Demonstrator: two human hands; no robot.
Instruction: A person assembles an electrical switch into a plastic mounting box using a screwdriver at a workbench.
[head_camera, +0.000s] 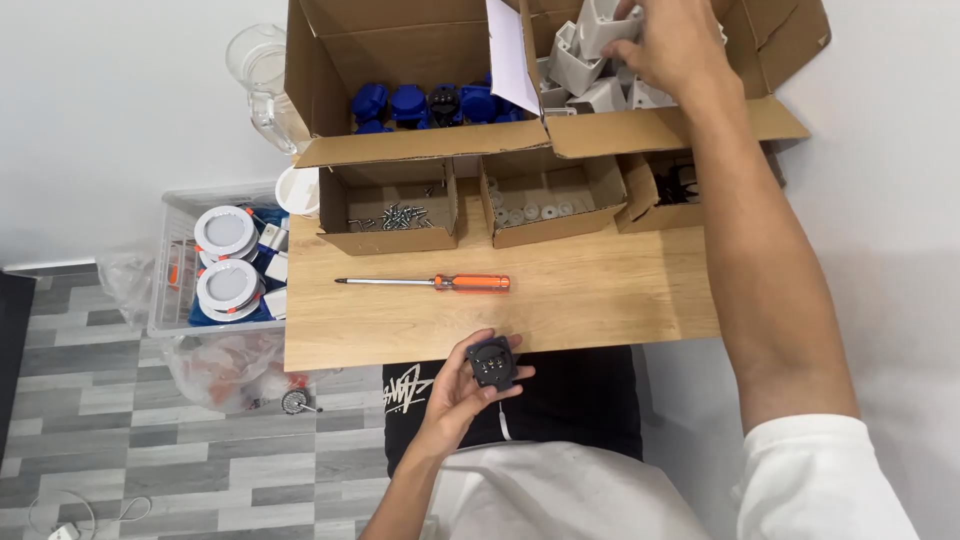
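At the table's (600, 300) near edge, the left hand (455, 400) cups a small black socket insert (491, 362), fingers curled round it just off the wood; a loose hold there could let it drop to the floor. Ahead lies an orange-handled screwdriver (425, 283), round enough to roll if nudged. Beyond it sit small boxes of screws (392, 214) and washers (530, 212). Farther right, the right hand (672, 42) reaches into the big carton (420, 60), its grip closed on a white housing (600, 25); the forearm crossing the flap could tip the carton.
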